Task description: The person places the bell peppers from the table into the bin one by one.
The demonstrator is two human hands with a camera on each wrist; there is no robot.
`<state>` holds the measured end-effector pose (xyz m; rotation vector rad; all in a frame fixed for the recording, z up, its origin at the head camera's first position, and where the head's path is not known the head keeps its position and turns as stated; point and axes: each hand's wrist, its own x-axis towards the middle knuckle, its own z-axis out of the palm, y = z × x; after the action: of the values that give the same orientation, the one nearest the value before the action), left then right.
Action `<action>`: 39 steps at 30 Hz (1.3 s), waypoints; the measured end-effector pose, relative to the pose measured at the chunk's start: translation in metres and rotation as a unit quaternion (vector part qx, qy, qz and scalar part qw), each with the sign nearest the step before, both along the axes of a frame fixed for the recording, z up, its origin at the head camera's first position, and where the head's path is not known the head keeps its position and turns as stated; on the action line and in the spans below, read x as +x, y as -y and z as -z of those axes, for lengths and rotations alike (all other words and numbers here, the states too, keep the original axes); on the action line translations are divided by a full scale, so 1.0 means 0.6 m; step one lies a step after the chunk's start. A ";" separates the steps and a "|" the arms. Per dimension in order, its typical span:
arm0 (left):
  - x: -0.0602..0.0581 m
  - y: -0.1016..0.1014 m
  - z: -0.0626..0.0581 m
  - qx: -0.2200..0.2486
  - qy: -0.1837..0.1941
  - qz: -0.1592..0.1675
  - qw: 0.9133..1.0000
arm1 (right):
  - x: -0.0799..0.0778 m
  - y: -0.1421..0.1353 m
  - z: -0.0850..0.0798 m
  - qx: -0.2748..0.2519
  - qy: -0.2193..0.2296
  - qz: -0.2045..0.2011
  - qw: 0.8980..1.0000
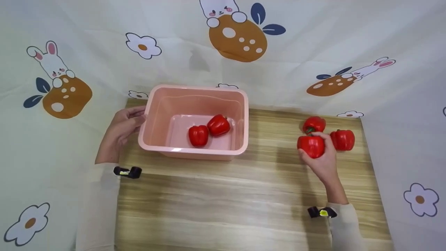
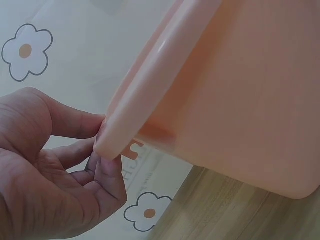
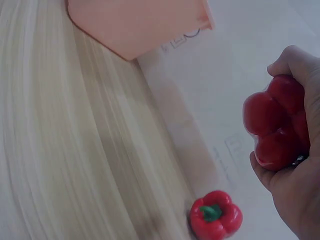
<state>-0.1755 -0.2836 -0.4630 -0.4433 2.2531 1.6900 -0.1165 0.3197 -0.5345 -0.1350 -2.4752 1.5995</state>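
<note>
My left hand (image 1: 124, 127) pinches the left rim of a pink plastic basin (image 1: 193, 152), thumb and fingers at the edge in the left wrist view. Inside the basin lie two red bell peppers, one (image 1: 198, 136) beside the other (image 1: 218, 125). Over at the right, my right hand (image 1: 324, 160) grips a red bell pepper (image 1: 310, 146) between thumb and fingers. The right wrist view shows that pepper's lobed red end (image 3: 272, 122) in the grasp. Close by on the table are two more red peppers, one (image 1: 315, 122) behind the hand and one (image 1: 343, 140) to its right.
The wood-grain table (image 1: 216, 209) is bordered by pale cloth (image 1: 292, 69) printed with rabbits and flowers, at the back and both sides. The basin stands near the back left, close to the cloth. Each sleeve carries a black wrist camera.
</note>
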 end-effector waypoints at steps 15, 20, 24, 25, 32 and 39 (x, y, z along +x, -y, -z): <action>-0.003 -0.002 -0.003 0.023 0.006 -0.002 1.000 | -0.035 0.049 -0.037 -0.018 0.003 -0.057 0.998; -0.003 0.001 -0.002 0.026 0.005 -0.001 1.000 | -0.045 0.063 -0.048 -0.018 0.003 -0.072 0.997; -0.002 0.003 -0.001 0.020 0.009 -0.003 1.000 | -0.052 0.077 -0.054 -0.020 -0.002 -0.089 0.996; -0.002 0.003 -0.001 0.019 0.009 -0.003 1.000 | -0.053 0.081 -0.056 -0.023 -0.004 -0.093 0.995; -0.001 0.000 -0.003 0.015 0.010 -0.007 1.000 | -0.061 0.116 -0.071 -0.040 -0.016 -0.121 0.992; -0.001 0.000 -0.006 0.011 0.007 -0.001 1.000 | -0.072 0.145 -0.090 -0.019 -0.017 -0.142 0.990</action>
<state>-0.1762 -0.2835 -0.4594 -0.4501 2.2214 1.7059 -0.1598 0.2327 -0.4805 0.2485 -2.5295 1.7391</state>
